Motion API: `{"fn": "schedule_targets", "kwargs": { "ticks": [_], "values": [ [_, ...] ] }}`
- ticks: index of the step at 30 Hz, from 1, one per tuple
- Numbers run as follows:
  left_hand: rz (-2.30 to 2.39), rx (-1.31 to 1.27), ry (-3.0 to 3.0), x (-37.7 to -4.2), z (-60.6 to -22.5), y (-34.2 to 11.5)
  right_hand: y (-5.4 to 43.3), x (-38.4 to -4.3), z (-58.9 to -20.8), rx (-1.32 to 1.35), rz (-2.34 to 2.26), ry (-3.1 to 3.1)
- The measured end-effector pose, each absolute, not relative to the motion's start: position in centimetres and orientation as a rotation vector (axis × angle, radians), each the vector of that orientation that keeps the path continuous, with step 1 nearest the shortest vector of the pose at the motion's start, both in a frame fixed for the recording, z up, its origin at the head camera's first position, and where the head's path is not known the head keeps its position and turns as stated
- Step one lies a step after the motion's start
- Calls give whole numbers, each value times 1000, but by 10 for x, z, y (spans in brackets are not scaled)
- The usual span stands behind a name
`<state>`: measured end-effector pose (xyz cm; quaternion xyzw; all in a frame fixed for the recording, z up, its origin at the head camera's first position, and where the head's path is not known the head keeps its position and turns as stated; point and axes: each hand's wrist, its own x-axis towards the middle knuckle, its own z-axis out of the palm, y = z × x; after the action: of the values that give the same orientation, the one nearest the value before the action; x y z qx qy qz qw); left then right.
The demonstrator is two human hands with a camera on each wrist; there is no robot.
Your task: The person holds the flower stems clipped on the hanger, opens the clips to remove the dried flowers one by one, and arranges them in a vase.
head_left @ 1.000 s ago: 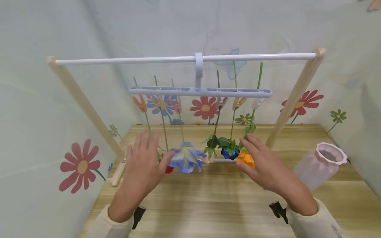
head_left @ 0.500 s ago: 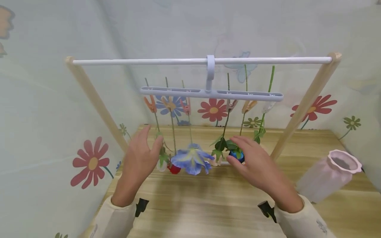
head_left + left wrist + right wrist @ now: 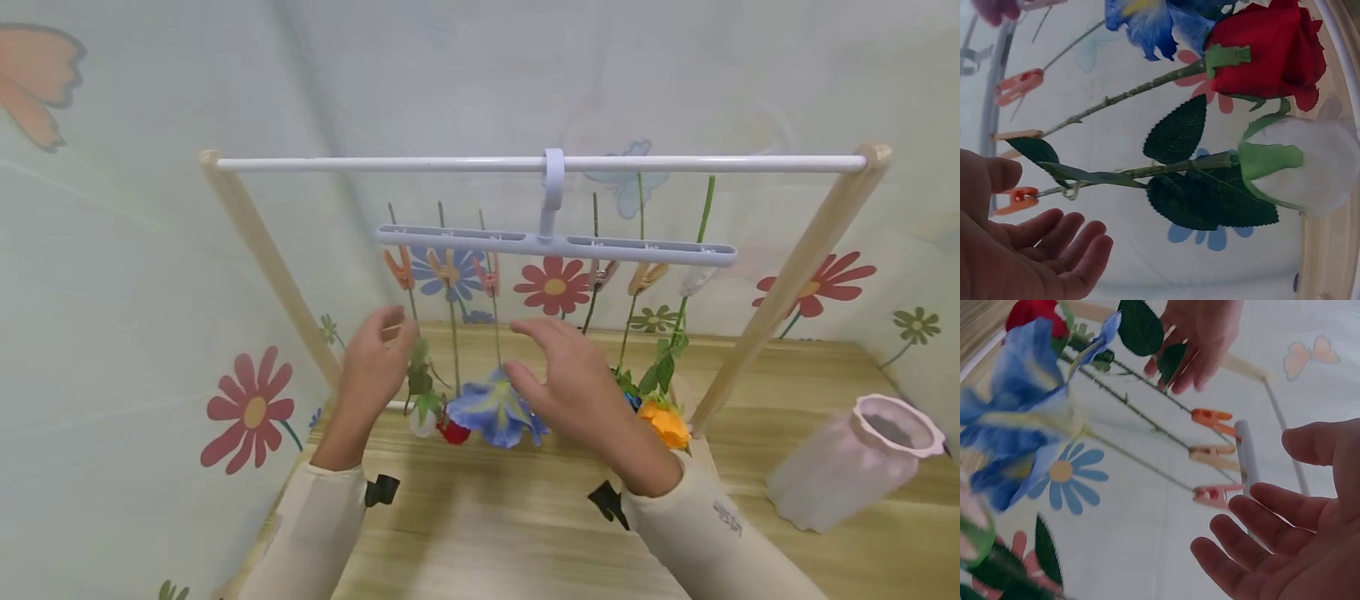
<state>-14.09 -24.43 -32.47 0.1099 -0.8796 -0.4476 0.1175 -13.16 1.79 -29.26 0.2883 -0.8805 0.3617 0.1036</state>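
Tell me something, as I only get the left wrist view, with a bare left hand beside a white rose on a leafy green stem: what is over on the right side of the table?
Observer: A pale pink, ribbed vase with a wavy rim is on the light wooden table.
Operator: Lovely! What hangs at the other end of the row from my white rose?
Observer: A bright orange flower with ruffled petals, bloom downward, under the right end of the pale blue plastic hanger.
Operator: And has the person's bare right hand got hold of anything?
Observer: No, it is open and holds nothing.
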Motion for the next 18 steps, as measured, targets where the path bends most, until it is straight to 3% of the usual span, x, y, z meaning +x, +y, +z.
{"fn": "schedule_targets", "kwargs": {
  "ticks": [7,18],
  "values": [
    [-1631,314,-2413,-161,-335,-246,-22,-143,-283,857,1286,-2549],
    [-1735,287,-2308,-172,-338,-247,-77,-163,-277,761,1526,-2495]
  ]
}}
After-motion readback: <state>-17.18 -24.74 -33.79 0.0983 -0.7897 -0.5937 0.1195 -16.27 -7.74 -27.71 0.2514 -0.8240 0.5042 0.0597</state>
